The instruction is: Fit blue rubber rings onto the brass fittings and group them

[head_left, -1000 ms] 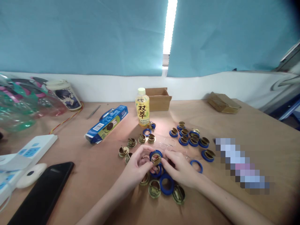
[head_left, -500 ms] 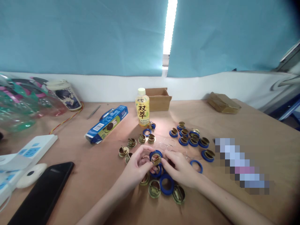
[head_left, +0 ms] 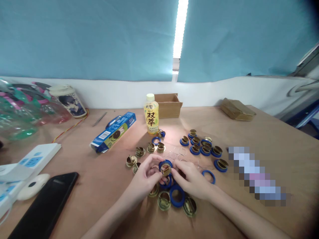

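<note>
My left hand [head_left: 149, 177] and my right hand [head_left: 189, 176] hold one round brass fitting [head_left: 166, 170] between them, fingertips closed on its two sides. A blue ring [head_left: 165, 162] sits around the fitting's far edge. Just under my hands lie a loose blue ring [head_left: 177, 196], a brass fitting [head_left: 164, 200] and another brass fitting [head_left: 190, 206]. Part of a further blue ring shows behind my left fingers. To the right of my right hand rests a separate blue ring [head_left: 208, 177]. Thin wire rings [head_left: 178, 153] lie beyond my fingers.
Several brass fittings with blue rings [head_left: 205, 149] are grouped at the right, and several bare brass fittings [head_left: 140, 152] at the left. Behind stand a yellow drink bottle [head_left: 151, 116] and a cardboard box [head_left: 169, 109]. A blue carton [head_left: 113, 132] and a phone [head_left: 47, 205] lie leftward.
</note>
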The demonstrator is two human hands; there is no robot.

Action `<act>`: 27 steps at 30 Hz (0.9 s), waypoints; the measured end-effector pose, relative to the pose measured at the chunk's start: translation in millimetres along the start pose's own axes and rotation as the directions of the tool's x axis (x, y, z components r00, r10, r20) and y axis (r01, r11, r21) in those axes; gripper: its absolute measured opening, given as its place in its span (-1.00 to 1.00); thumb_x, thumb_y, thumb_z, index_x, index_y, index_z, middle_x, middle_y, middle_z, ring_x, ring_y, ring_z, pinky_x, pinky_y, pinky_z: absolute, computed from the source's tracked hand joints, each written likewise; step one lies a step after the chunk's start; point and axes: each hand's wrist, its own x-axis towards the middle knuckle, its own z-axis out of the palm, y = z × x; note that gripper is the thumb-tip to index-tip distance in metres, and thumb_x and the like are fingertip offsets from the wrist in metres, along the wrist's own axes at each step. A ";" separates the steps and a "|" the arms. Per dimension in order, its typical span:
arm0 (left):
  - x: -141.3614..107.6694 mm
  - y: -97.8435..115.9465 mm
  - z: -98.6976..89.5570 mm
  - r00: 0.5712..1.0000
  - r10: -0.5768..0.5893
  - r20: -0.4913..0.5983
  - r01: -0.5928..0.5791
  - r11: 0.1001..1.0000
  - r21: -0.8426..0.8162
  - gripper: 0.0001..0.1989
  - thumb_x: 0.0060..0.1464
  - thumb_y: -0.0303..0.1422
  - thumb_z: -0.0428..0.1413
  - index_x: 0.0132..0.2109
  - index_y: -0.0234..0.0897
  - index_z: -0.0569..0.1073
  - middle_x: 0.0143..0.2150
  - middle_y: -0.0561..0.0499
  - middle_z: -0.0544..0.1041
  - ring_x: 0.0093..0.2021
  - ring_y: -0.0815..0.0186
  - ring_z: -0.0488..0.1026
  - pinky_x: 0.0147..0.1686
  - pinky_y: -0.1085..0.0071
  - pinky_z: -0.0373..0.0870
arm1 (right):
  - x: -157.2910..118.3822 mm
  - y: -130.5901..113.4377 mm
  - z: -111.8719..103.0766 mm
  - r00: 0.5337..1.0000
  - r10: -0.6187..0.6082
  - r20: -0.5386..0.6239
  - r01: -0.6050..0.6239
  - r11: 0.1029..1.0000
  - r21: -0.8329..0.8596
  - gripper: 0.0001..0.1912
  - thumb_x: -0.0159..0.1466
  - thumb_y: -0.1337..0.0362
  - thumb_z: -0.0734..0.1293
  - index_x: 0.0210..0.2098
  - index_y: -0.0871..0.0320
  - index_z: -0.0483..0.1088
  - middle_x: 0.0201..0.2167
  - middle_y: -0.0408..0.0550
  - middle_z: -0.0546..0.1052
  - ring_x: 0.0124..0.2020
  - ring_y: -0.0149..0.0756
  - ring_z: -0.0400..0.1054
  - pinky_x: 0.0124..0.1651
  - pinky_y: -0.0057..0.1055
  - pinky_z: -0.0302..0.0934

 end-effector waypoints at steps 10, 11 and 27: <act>0.9 -0.7 -0.9 1.000 0.006 0.003 -0.006 1.000 0.017 -0.73 -0.06 -0.48 0.21 -0.18 -0.22 0.36 -0.30 0.08 0.52 -0.48 0.39 0.48 -0.40 0.41 0.43 | -0.1 0.6 0.8 1.000 -0.006 -0.001 0.006 1.000 0.006 -0.71 0.40 0.30 0.16 -0.47 0.11 0.12 -0.55 -0.23 0.27 -0.51 -0.41 0.18 -0.44 -0.43 -0.02; 1.1 -1.0 -1.1 1.000 0.008 0.004 -0.008 1.000 0.014 -0.73 -0.06 -0.48 0.21 -0.17 -0.22 0.36 -0.30 0.08 0.52 -0.49 0.39 0.48 -0.41 0.41 0.43 | -0.1 0.8 0.9 1.000 -0.005 0.000 0.005 1.000 0.004 -0.71 0.40 0.31 0.16 -0.47 0.11 0.12 -0.54 -0.23 0.27 -0.51 -0.41 0.18 -0.44 -0.43 -0.03; 0.9 -1.3 -0.7 1.000 0.006 0.003 -0.006 1.000 0.012 -0.73 -0.05 -0.49 0.21 -0.17 -0.22 0.37 -0.34 0.10 0.53 -0.49 0.41 0.49 -0.41 0.43 0.44 | 0.3 0.6 0.8 1.000 -0.010 -0.007 0.010 1.000 0.002 -0.71 0.40 0.29 0.16 -0.48 0.11 0.12 -0.55 -0.23 0.27 -0.51 -0.40 0.17 -0.44 -0.42 -0.02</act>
